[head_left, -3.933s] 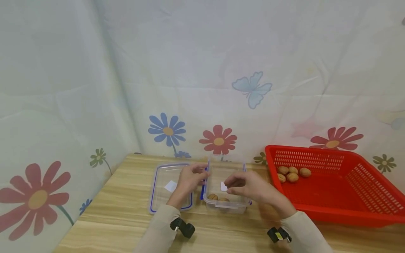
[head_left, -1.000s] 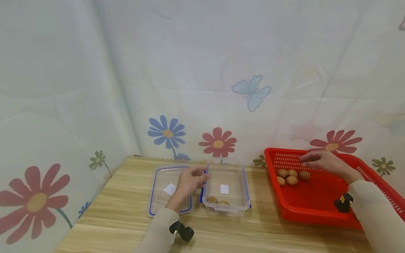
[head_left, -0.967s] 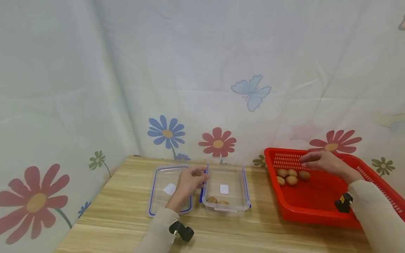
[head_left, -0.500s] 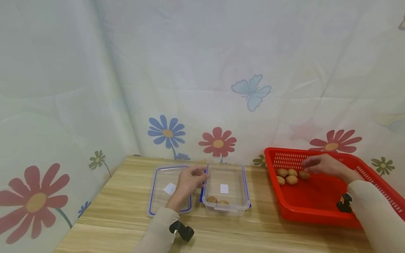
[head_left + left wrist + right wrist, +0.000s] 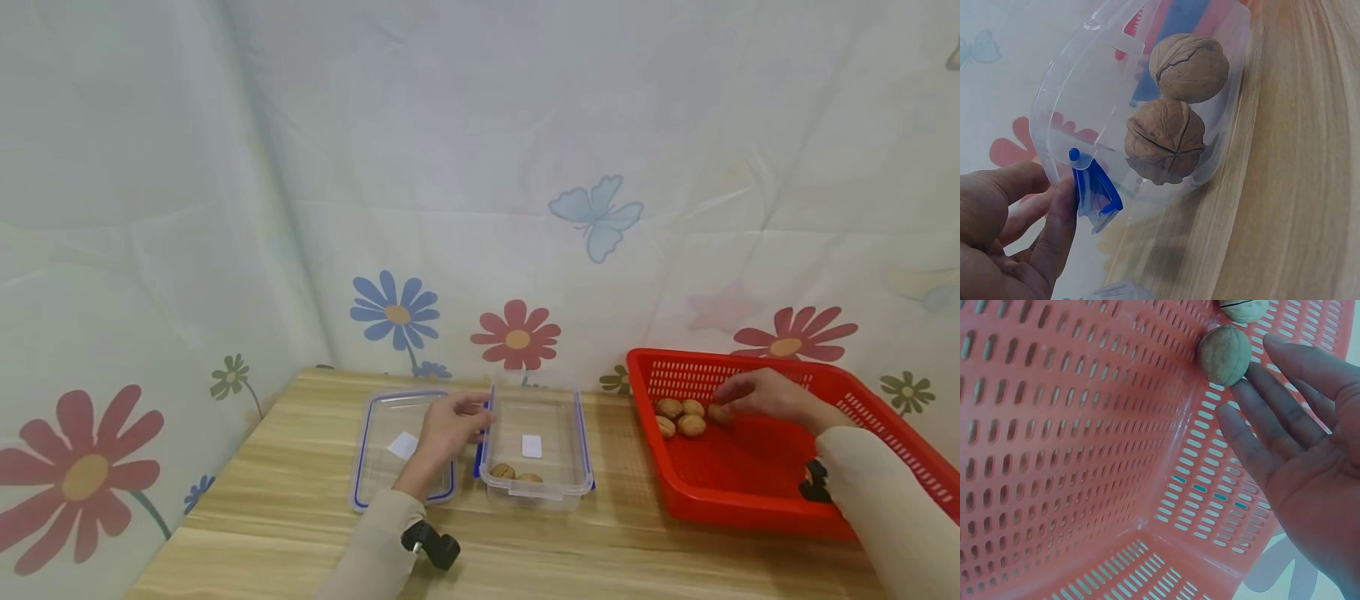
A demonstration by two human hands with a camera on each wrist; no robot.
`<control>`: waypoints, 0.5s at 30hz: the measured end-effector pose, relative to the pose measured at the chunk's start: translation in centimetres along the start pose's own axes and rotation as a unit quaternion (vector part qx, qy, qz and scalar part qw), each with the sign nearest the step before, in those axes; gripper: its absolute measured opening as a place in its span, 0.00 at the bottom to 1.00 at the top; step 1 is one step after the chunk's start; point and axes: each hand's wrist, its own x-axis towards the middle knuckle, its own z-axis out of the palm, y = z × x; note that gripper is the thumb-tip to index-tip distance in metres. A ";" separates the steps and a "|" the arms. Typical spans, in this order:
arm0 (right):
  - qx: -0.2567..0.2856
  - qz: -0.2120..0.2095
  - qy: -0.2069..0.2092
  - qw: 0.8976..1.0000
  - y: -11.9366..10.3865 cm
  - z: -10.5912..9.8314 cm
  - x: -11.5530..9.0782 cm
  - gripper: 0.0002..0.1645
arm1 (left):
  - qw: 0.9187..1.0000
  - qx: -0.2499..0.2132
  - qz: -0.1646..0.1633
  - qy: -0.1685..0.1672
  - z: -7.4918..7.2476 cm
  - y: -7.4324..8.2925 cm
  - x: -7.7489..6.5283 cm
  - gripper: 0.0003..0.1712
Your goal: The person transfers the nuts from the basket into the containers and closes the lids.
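Note:
A clear plastic food container with blue clips stands at mid-table, holding two walnuts at its near end. My left hand grips its left side; in the left wrist view the thumb and fingers pinch the wall beside a blue clip. Over to the right, my right hand reaches into the red basket, fingers extended and holding nothing. Its fingertips are right at a walnut, which they partly cover in the head view. Several other walnuts lie in the basket's left part.
The container's lid, edged with a blue seal, lies on the wooden table to the left. A floral curtain hangs behind the table. Black cameras are strapped on both wrists.
My right hand has moved from above the container to the basket, then lowered toward the rightmost walnut. The left hand has kept its place on the container.

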 end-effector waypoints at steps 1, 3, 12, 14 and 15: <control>0.000 0.002 0.001 1.000 0.0 0.0 0.0 0.30 | 1.000 0.000 0.001 0.000 0.0 0.0 0.0 0.22; -0.002 0.002 0.003 1.000 0.1 0.1 0.1 0.29 | 1.000 0.000 0.003 0.000 0.0 0.1 0.0 0.22; -0.014 0.002 -0.011 1.000 0.1 0.0 0.1 0.24 | 1.000 0.001 0.001 0.000 0.0 0.0 0.0 0.21; -0.015 0.004 -0.013 1.000 0.1 0.1 0.2 0.24 | 1.000 0.002 0.003 0.000 0.0 0.0 0.0 0.21; -0.016 0.004 -0.014 1.000 0.2 0.1 0.2 0.23 | 1.000 0.002 0.002 0.000 0.0 0.0 0.0 0.21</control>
